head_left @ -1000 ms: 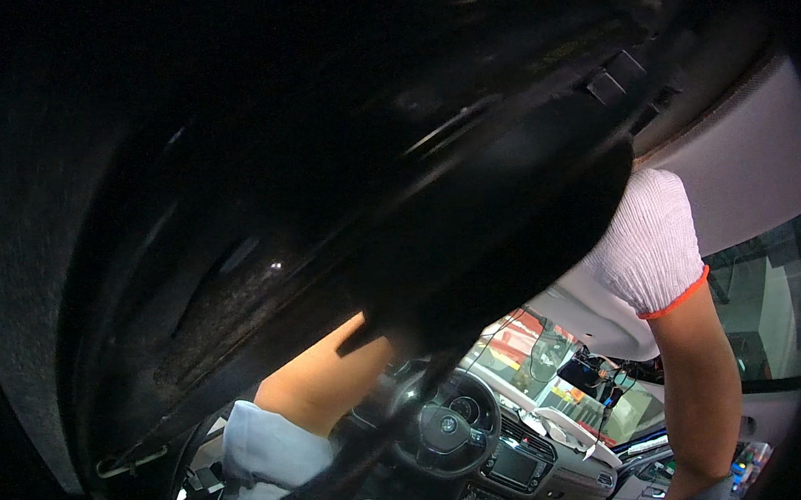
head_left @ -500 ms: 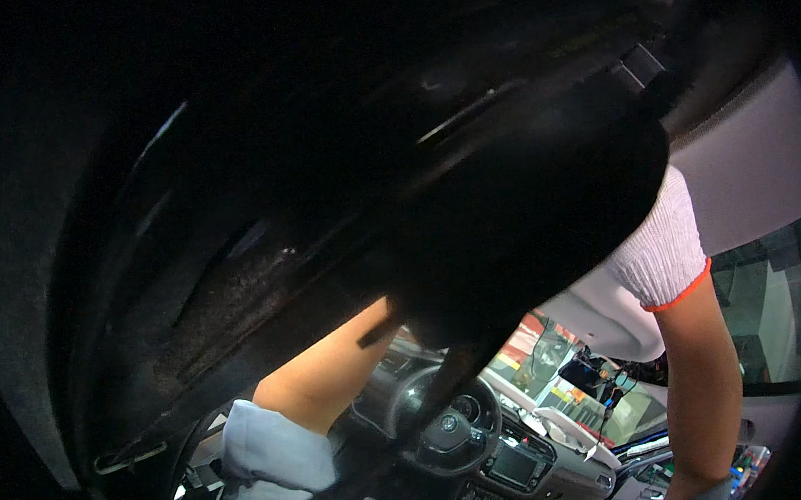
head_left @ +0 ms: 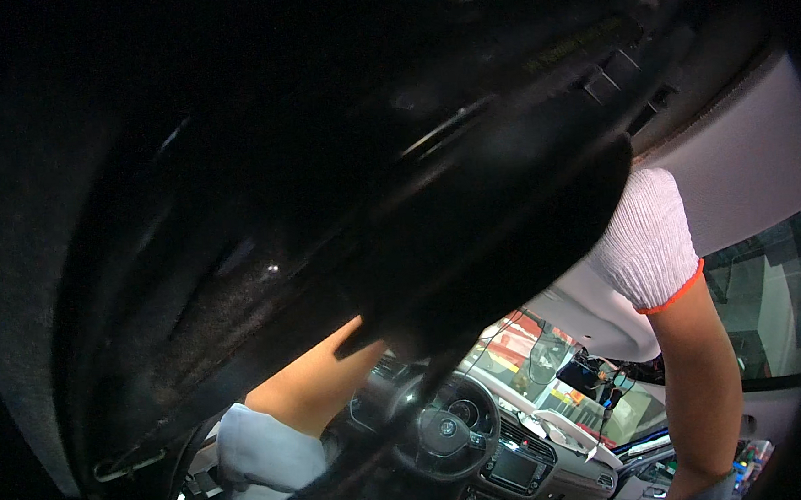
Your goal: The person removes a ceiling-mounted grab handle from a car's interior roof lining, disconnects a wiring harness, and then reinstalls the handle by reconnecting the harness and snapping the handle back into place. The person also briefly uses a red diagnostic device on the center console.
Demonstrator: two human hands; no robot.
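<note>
A large dark trim panel (head_left: 519, 243) with a curved edge fills the middle of the view, tilted from lower left to upper right. My right hand (head_left: 647, 235), in a white knit glove with an orange-red cuff, is at its right edge. The fingers go behind the panel, so I cannot see how they are set. My left forearm (head_left: 308, 384), bare below a rolled light-blue sleeve (head_left: 270, 446), reaches up behind the panel's lower edge. The left hand is hidden there. Near the upper right, a small squarish clip or bracket (head_left: 612, 77) shows on the dark surface above.
This is a car interior. A steering wheel (head_left: 448, 430) and a dashboard screen (head_left: 513, 469) lie below. Pale roof lining (head_left: 735, 165) is at the right, a light-coloured sun visor (head_left: 606, 315) beside my right arm. Cables and a dark device (head_left: 581, 376) hang by the windscreen.
The dark panel's right end has shifted left, baring more of the clip area and roof edge. My gloved right hand has moved slightly left, and the left forearm a little left and down.
</note>
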